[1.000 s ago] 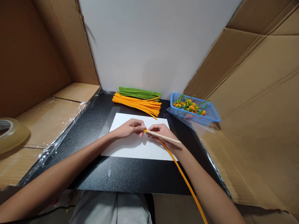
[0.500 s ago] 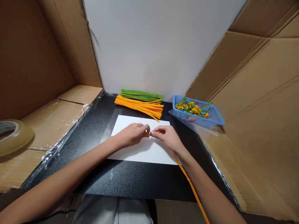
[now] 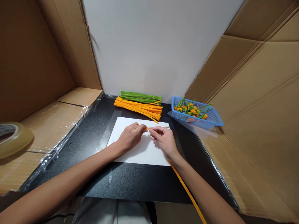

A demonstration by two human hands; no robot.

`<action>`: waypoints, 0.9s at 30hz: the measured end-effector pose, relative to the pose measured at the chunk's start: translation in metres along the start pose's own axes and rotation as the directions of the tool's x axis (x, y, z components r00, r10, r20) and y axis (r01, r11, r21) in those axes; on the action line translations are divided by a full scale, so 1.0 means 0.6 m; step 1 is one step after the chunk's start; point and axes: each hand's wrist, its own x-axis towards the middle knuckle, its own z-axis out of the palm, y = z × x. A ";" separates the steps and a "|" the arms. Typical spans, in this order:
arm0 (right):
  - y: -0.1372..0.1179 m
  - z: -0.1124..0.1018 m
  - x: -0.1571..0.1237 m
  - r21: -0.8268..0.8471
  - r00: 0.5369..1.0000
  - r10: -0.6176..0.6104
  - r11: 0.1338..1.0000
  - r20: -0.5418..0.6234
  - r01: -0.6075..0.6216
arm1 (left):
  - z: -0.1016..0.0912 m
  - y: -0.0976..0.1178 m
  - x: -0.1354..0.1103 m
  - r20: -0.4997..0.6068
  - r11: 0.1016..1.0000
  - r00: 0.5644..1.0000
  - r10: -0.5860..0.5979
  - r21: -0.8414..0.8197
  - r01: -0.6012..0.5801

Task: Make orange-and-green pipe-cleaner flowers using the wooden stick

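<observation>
presently the tip of a long fuzzy orange pipe cleaner [image 3: 184,188] is pinched between the fingertips of both hands over a white sheet of paper [image 3: 140,152]. the left hand [image 3: 130,137] is curled, thumb and forefinger closed on the orange tip. the right hand [image 3: 164,140] is closed on it from the right. the rest of the strand is trailed under the right wrist, along the forearm and past the near edge of the black tabletop [image 3: 130,180].

at the far edge, a bundle of orange stems [image 3: 140,107] is laid just in front of a bundle of green stems [image 3: 140,97]. at far right a blue plastic mesh basket [image 3: 211,118] is filled with small orange-and-green pieces. a clear tape roll [image 3: 11,140] is set on cardboard at left.
</observation>
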 end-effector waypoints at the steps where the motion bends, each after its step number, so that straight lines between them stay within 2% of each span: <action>1: 0.000 0.001 -0.001 0.005 1.000 0.003 1.000 -0.002 -0.003 | 0.000 0.001 0.000 -0.038 0.999 0.999 -0.025 -0.027 0.024; 6: 0.001 0.008 -0.001 0.112 0.996 0.065 0.991 0.053 -0.071 | -0.004 0.016 0.000 -0.187 0.956 0.966 -0.177 -0.267 0.123; 8: 0.001 0.003 0.004 0.165 0.986 0.109 0.978 0.124 -0.129 | -0.010 0.022 0.001 -0.172 0.898 0.957 -0.233 -0.416 0.144; 10: 0.000 -0.008 0.011 0.184 0.968 0.132 0.968 0.214 -0.172 | -0.021 0.022 0.005 -0.081 0.820 0.966 -0.245 -0.550 0.161; 12: 0.000 -0.023 0.019 0.159 0.941 0.127 0.970 0.313 -0.184 | -0.035 0.016 0.013 0.064 0.772 0.985 -0.162 -0.613 0.166; 13: 0.000 -0.031 0.023 0.135 0.926 0.122 0.974 0.356 -0.181 | -0.041 0.011 0.017 0.136 0.778 0.987 -0.087 -0.609 0.153; 16: 0.001 -0.049 0.030 0.053 0.882 0.136 0.983 0.451 -0.178 | -0.055 -0.004 0.026 0.278 0.789 0.960 0.035 -0.598 0.144; 22: -0.011 -0.055 0.029 -0.045 0.859 0.107 0.994 0.500 -0.098 | -0.055 -0.010 0.030 0.454 0.613 0.879 0.146 -0.739 0.280; 24: -0.018 -0.053 0.027 -0.062 0.848 0.096 0.995 0.521 -0.074 | -0.057 -0.013 0.031 0.494 0.600 0.846 0.199 -0.744 0.294; 27: -0.022 -0.050 0.022 -0.084 0.837 0.096 0.995 0.539 -0.059 | -0.065 -0.020 0.035 0.542 0.629 0.798 0.264 -0.724 0.284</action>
